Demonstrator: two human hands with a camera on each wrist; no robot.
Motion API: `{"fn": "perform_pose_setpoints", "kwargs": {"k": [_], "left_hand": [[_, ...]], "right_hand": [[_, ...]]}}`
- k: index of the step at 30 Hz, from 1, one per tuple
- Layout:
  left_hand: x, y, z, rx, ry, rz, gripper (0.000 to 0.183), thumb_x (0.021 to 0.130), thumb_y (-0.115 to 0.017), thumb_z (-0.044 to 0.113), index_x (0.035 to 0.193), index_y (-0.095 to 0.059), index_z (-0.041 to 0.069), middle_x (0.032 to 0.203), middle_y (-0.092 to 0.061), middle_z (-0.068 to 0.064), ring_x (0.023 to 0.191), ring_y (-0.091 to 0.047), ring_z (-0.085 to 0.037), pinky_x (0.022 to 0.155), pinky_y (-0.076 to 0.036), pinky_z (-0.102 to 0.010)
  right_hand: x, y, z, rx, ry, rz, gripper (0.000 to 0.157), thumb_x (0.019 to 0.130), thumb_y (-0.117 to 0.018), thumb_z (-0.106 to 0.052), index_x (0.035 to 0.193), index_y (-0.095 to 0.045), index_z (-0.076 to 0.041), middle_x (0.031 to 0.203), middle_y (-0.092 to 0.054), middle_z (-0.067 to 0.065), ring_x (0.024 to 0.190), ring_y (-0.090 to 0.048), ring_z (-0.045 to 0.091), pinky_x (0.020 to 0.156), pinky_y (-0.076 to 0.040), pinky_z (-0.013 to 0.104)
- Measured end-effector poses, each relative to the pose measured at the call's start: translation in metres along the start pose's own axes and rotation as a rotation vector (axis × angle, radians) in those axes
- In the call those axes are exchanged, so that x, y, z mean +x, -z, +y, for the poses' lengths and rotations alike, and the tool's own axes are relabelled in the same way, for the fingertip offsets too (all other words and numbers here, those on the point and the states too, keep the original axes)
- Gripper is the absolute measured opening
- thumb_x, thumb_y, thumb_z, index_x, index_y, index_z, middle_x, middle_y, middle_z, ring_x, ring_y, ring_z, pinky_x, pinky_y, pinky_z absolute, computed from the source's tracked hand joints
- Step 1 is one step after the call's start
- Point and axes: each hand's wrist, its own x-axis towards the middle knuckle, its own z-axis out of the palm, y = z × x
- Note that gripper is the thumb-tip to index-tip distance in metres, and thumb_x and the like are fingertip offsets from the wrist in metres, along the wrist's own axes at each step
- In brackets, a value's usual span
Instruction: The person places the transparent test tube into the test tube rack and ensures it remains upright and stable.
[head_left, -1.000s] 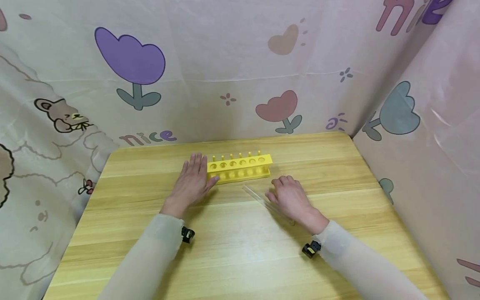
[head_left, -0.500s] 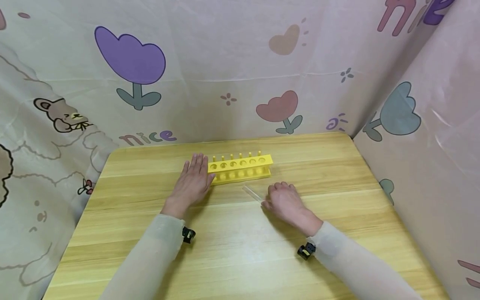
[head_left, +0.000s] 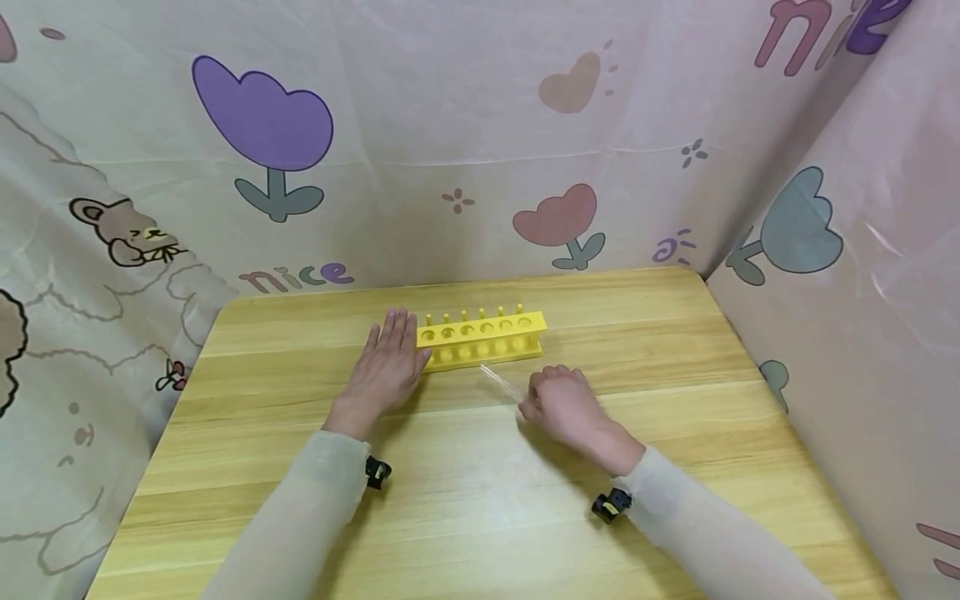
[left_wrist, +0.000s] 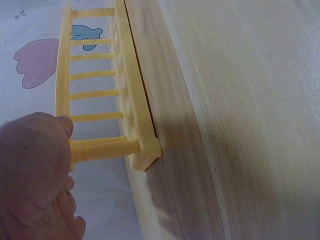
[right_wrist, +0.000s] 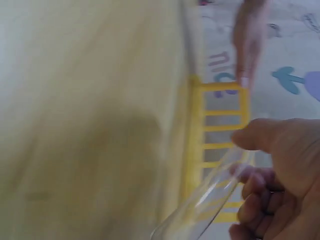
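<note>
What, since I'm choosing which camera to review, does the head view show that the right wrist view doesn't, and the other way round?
Only the head view: the six round holes along the top of the yellow rack, both sleeves and the black wrist devices.

Only the right wrist view: the palm side of the right hand, with its curled fingers.

Both: the rack, the clear tube, right hand, left hand, table and patterned cloth.

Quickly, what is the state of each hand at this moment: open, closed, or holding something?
Left hand: open, fingers straight, touching the left end of the yellow rack.
Right hand: closed, pinching the clear tube between thumb and fingers.
</note>
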Motion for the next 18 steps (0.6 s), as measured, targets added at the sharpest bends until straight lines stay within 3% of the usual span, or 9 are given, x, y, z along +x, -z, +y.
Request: {"fn": "perform_pose_setpoints", "kwargs": {"k": [3, 6, 9, 12, 18], "left_hand": [[0.000, -0.001, 0.000, -0.003, 0.001, 0.002, 0.072, 0.116, -0.030, 0.040, 0.167, -0.006, -0.004, 0.175, -0.001, -0.024, 0.164, 0.004, -0.039, 0.133, -0.001, -0.057], [0.000, -0.001, -0.001, -0.001, 0.001, 0.005, 0.072, 0.116, -0.030, 0.040, 0.167, -0.005, -0.005, 0.175, -0.003, -0.025, 0.164, 0.003, -0.039, 0.133, -0.002, -0.058], [0.000, -0.001, -0.001, 0.001, -0.001, 0.009, 0.071, 0.116, -0.030, 0.040, 0.166, -0.007, -0.005, 0.175, -0.005, -0.026, 0.164, 0.002, -0.039, 0.133, -0.003, -0.058], [0.000, -0.001, -0.001, -0.002, 0.000, 0.007, 0.071, 0.116, -0.030, 0.039, 0.166, -0.007, -0.006, 0.175, -0.005, -0.026, 0.164, 0.002, -0.039, 0.133, -0.002, -0.058], [0.000, -0.002, 0.001, -0.008, 0.002, 0.001, 0.071, 0.116, -0.029, 0.040, 0.167, -0.007, -0.005, 0.176, -0.002, -0.024, 0.164, 0.003, -0.038, 0.133, -0.002, -0.057]], "right_hand": [[0.001, 0.018, -0.001, 0.148, -0.007, 0.105, 0.020, 0.093, -0.077, -0.028, 0.095, -0.072, -0.008, 0.078, -0.064, -0.001, 0.073, -0.057, 0.018, 0.078, -0.047, 0.041], [0.001, 0.037, 0.001, 0.213, -0.018, 0.193, 0.015, 0.090, -0.075, -0.023, 0.095, -0.070, -0.009, 0.076, -0.065, -0.001, 0.071, -0.058, 0.018, 0.079, -0.046, 0.042], [-0.001, 0.048, 0.004, 0.205, -0.004, 0.247, 0.009, 0.088, -0.072, -0.018, 0.095, -0.072, -0.011, 0.086, -0.074, 0.001, 0.080, -0.067, 0.021, 0.084, -0.049, 0.045], [-0.002, 0.050, 0.007, 0.154, 0.014, 0.247, 0.008, 0.091, -0.072, -0.018, 0.095, -0.074, -0.011, 0.091, -0.077, 0.005, 0.087, -0.071, 0.026, 0.084, -0.049, 0.047], [-0.004, 0.045, 0.011, 0.049, 0.047, 0.249, 0.020, 0.094, -0.074, -0.027, 0.086, -0.071, -0.009, 0.081, -0.070, 0.004, 0.078, -0.064, 0.025, 0.074, -0.046, 0.040]]}}
